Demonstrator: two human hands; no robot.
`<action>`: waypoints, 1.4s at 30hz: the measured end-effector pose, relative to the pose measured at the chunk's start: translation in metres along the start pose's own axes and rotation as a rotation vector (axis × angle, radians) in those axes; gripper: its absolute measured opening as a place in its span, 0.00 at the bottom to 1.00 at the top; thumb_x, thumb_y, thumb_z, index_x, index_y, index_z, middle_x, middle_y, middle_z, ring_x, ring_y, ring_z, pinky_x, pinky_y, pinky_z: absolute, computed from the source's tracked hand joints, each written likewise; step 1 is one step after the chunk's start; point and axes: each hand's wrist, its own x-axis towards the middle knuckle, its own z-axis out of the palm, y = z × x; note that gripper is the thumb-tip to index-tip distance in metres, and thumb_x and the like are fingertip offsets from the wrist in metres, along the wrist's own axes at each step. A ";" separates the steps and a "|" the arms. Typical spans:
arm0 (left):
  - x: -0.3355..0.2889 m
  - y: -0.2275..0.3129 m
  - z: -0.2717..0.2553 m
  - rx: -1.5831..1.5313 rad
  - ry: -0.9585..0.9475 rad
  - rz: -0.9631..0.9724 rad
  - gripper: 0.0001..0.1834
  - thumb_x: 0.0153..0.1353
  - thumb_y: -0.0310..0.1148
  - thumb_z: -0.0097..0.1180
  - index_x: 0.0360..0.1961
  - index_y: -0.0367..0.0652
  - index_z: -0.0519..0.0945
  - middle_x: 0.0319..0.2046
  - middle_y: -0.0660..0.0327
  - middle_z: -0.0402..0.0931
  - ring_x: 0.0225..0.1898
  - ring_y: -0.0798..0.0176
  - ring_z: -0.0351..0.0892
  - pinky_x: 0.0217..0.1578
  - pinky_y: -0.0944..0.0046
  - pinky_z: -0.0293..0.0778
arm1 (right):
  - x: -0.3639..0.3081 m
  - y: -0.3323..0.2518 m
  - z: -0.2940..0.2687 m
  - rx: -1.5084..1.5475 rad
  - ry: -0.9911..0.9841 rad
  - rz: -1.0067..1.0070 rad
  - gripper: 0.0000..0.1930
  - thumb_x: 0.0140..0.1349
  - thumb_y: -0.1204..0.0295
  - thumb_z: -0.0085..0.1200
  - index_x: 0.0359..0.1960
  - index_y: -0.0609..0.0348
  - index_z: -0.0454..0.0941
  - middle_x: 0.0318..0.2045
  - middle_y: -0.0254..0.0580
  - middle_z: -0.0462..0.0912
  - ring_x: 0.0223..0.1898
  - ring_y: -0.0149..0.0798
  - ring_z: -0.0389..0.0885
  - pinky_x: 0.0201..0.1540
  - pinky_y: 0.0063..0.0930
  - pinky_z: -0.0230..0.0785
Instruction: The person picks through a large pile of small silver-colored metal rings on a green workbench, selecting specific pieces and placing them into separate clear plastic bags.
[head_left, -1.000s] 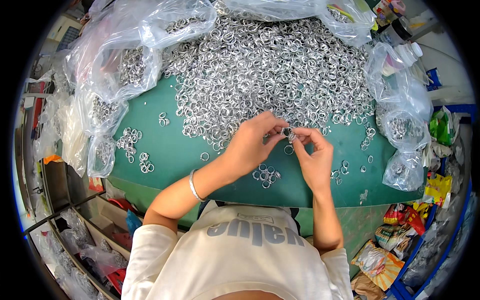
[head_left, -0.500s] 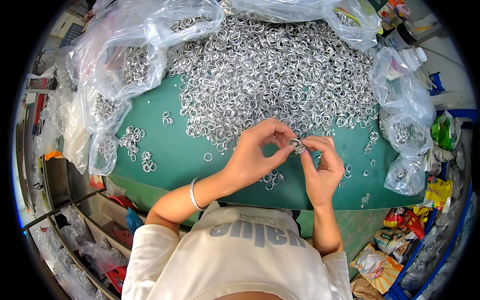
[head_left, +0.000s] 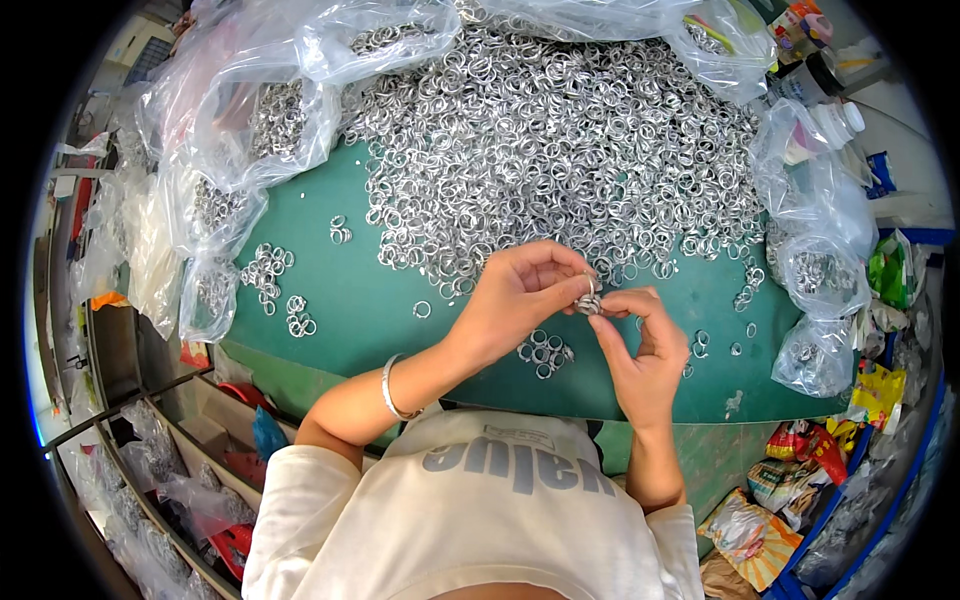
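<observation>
Above the near part of the green table (head_left: 640,395), both my hands meet over a few silvery finger rings (head_left: 590,300). My left hand (head_left: 510,305) is closed, pinching them between thumb and index finger, with its other fingers curled. From the right, my right hand (head_left: 645,360) also pinches at their lower side with thumb and index fingertip. How many rings are held is hard to make out. Just below the hands lies a small group of loose rings (head_left: 546,354). Beyond them spreads a large heap of similar silver rings (head_left: 560,150).
Clear plastic bags of rings stand along the left (head_left: 215,205), the back and the right (head_left: 815,355). Smaller ring clusters (head_left: 268,270) lie at left. A white-capped bottle (head_left: 838,120) stands far right. Bins with bagged parts (head_left: 150,450) are lower left; colourful packets (head_left: 750,535) lower right.
The held rings have tilted and dropped slightly between my fingertips. My right hand has moved a little lower and left, uncovering more of the loose rings below. The view has shifted slightly.
</observation>
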 end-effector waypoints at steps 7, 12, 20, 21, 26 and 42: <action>0.007 0.005 -0.014 0.147 -0.173 -0.185 0.09 0.61 0.24 0.57 0.43 0.33 0.80 0.33 0.60 0.81 0.27 0.72 0.78 0.29 0.74 0.75 | 0.002 -0.006 -0.013 -0.143 -0.228 0.045 0.14 0.50 0.85 0.60 0.40 0.63 0.78 0.28 0.41 0.79 0.33 0.38 0.78 0.35 0.27 0.70; 0.000 0.005 -0.007 0.017 -0.132 -0.220 0.13 0.62 0.26 0.56 0.46 0.31 0.77 0.32 0.60 0.80 0.30 0.71 0.79 0.33 0.72 0.76 | 0.004 -0.008 -0.012 -0.173 -0.166 -0.026 0.16 0.49 0.84 0.62 0.41 0.63 0.77 0.31 0.42 0.78 0.34 0.39 0.77 0.35 0.29 0.69; -0.022 0.007 -0.003 0.096 -0.205 -0.148 0.14 0.60 0.23 0.59 0.47 0.31 0.76 0.38 0.58 0.79 0.39 0.70 0.80 0.41 0.70 0.76 | -0.004 -0.005 -0.014 -0.087 -0.147 0.002 0.10 0.47 0.85 0.64 0.32 0.64 0.79 0.32 0.43 0.80 0.32 0.39 0.80 0.35 0.27 0.71; -0.023 0.008 -0.002 0.123 -0.204 -0.156 0.14 0.59 0.23 0.60 0.47 0.32 0.76 0.38 0.59 0.79 0.39 0.71 0.79 0.41 0.71 0.76 | -0.004 -0.009 -0.014 -0.095 -0.133 -0.009 0.10 0.47 0.84 0.64 0.31 0.65 0.79 0.32 0.43 0.80 0.32 0.38 0.80 0.34 0.27 0.71; -0.033 0.009 0.007 0.136 -0.084 -0.002 0.15 0.58 0.21 0.61 0.46 0.29 0.76 0.35 0.58 0.80 0.39 0.70 0.80 0.42 0.70 0.77 | -0.008 -0.015 -0.015 -0.071 -0.088 -0.021 0.09 0.48 0.84 0.63 0.32 0.65 0.80 0.32 0.44 0.81 0.31 0.38 0.80 0.33 0.27 0.71; -0.048 0.010 0.010 0.144 -0.090 0.159 0.12 0.59 0.19 0.57 0.44 0.26 0.78 0.38 0.49 0.80 0.38 0.57 0.84 0.42 0.63 0.81 | -0.017 -0.028 -0.007 -0.124 0.021 -0.227 0.06 0.53 0.85 0.59 0.34 0.69 0.80 0.29 0.47 0.80 0.28 0.42 0.78 0.29 0.27 0.71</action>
